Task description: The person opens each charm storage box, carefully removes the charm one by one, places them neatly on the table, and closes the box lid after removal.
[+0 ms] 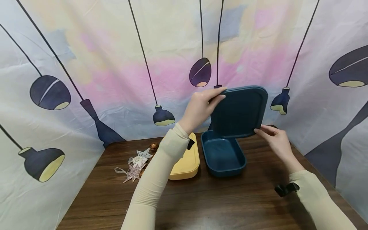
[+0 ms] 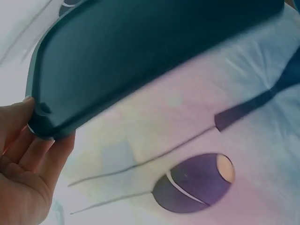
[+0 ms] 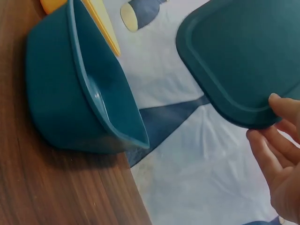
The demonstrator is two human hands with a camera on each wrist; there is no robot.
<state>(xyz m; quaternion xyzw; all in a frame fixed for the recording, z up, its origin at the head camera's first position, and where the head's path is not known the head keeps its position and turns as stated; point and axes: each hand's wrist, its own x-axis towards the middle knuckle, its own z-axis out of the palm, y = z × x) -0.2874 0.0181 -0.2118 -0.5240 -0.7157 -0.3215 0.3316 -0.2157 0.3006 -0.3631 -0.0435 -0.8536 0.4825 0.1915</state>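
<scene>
Both hands hold up a dark teal lid point(image 1: 240, 111), tilted with its underside facing me. My left hand point(image 1: 202, 103) pinches its upper left corner between thumb and fingers; the left wrist view shows the same grip at the lid's corner. At the lower right corner, my right hand point(image 1: 273, 137) pinches the edge, thumb on the underside and fingers behind, as the right wrist view shows. Below the lid, a teal box point(image 1: 224, 156) stands uncovered on the table with nothing in it. The lid's lower edge overlaps the box's far rim in the head view.
A yellow box with its lid on point(image 1: 187, 163) stands left of the teal box, partly behind my left forearm. Further left lie a silver star point(image 1: 144, 153), a pinkish glitter star point(image 1: 133, 172) and a copper ball point(image 1: 154, 146). A printed curtain point(image 1: 120, 64) hangs behind the wooden table point(image 1: 201, 204).
</scene>
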